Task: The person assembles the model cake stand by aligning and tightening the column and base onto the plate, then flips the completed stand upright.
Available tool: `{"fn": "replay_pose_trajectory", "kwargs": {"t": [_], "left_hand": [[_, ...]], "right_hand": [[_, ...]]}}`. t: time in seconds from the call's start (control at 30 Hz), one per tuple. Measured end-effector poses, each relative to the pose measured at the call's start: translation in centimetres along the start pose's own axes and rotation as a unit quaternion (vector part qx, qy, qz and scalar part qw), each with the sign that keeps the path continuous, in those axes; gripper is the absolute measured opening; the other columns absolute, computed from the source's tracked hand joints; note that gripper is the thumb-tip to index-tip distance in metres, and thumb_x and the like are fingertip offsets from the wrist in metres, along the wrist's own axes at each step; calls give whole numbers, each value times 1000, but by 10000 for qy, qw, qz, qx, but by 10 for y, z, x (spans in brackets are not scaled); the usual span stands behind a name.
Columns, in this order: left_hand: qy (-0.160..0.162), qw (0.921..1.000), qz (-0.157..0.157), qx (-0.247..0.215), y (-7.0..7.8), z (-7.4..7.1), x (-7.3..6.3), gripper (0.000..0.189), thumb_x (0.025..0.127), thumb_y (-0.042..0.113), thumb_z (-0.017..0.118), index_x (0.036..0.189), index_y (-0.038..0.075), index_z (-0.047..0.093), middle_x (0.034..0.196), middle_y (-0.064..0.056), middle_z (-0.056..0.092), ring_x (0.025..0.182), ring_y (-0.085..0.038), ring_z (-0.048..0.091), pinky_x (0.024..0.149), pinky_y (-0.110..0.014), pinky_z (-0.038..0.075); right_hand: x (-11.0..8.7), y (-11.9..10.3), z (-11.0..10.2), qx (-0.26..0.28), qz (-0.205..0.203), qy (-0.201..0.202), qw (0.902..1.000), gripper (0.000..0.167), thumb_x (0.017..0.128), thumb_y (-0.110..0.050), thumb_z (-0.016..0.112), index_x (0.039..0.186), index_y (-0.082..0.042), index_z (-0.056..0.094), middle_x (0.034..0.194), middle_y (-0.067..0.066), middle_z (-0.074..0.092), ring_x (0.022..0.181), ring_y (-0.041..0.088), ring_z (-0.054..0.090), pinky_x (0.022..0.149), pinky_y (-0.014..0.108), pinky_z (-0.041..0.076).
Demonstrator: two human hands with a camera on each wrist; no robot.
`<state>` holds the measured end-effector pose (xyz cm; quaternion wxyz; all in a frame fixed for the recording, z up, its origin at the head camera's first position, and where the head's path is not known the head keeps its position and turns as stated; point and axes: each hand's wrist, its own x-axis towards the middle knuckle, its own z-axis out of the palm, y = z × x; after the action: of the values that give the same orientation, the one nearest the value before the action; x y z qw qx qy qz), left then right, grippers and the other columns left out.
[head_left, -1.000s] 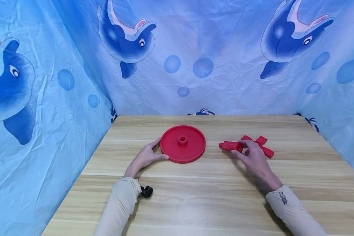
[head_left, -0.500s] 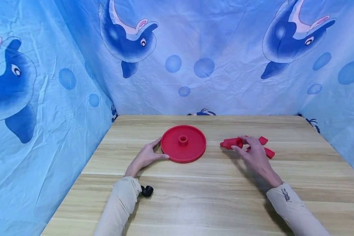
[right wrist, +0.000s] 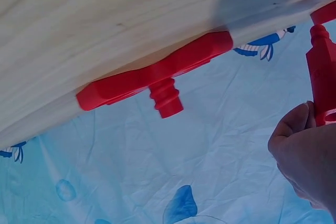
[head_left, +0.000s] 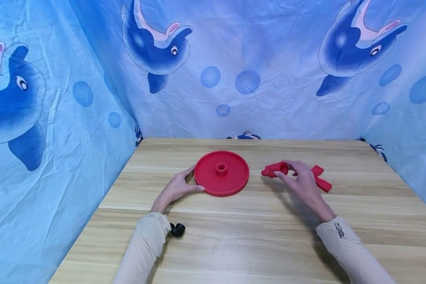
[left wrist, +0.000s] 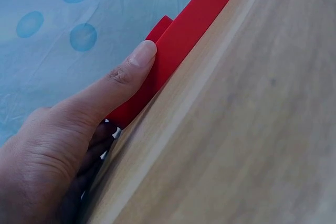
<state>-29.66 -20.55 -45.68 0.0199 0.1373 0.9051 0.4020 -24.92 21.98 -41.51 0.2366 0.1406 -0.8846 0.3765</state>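
My left hand (head_left: 177,188) grips the left edge of a round red disc (head_left: 209,179), which has a raised rim and a short hollow hub in its middle. Its thumb presses the disc's side wall (left wrist: 184,35) in the left wrist view. Between thumb and fingers, my right hand (head_left: 303,187) holds a red hollow post (head_left: 271,170), wide and open at one end with a narrow knob at the other. The post is tilted, its knob pointing left toward the disc. Behind the right hand lies a red cross-shaped base (head_left: 323,184), partly hidden; a ribbed stud (right wrist: 166,98) stands on it.
The wood-grain table (head_left: 230,236) carries all the red parts. Blue cloth (head_left: 280,114) printed with dolphins hangs along the back and both sides. A small black device (head_left: 178,230) sits at the left cuff.
My right hand has raised the post a little and shifted it left, tipping its open end upward. The cross-shaped base stays in place. My left hand and the disc hold still.
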Motion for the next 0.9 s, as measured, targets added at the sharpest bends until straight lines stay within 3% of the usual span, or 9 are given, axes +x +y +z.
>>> {"fn": "replay_pose_trajectory", "kwargs": {"t": [0.17, 0.5, 0.9], "left_hand": [[-44, 10000, 19, -48, -1, 0, 0, 108, 76, 61, 86, 163, 20, 36, 156, -12, 48, 139, -29, 45, 113, -53, 39], [-1, 9999, 66, -101, -1, 1, -2, 106, 76, 59, 88, 162, 22, 38, 158, -10, 46, 143, -31, 42, 113, -55, 38], [10, 10000, 20, 29, -2, 0, -1, 108, 75, 62, 87, 162, 22, 37, 159, -11, 44, 144, -31, 41, 114, -55, 37]], "right_hand": [[4, -4, 5, 10, -71, 18, 10000, 50, 87, -13, 85, 131, 5, 66, 113, 19, 66, 104, 37, 60, 80, 42, 53], [11, -14, 15, 174, -96, -52, 9998, 47, 89, -14, 84, 129, 5, 67, 111, 19, 66, 104, 39, 60, 82, 54, 56], [18, -24, 25, 204, -85, -36, 9997, 51, 87, -17, 86, 130, 1, 67, 116, 17, 66, 105, 32, 60, 80, 43, 55]]}}
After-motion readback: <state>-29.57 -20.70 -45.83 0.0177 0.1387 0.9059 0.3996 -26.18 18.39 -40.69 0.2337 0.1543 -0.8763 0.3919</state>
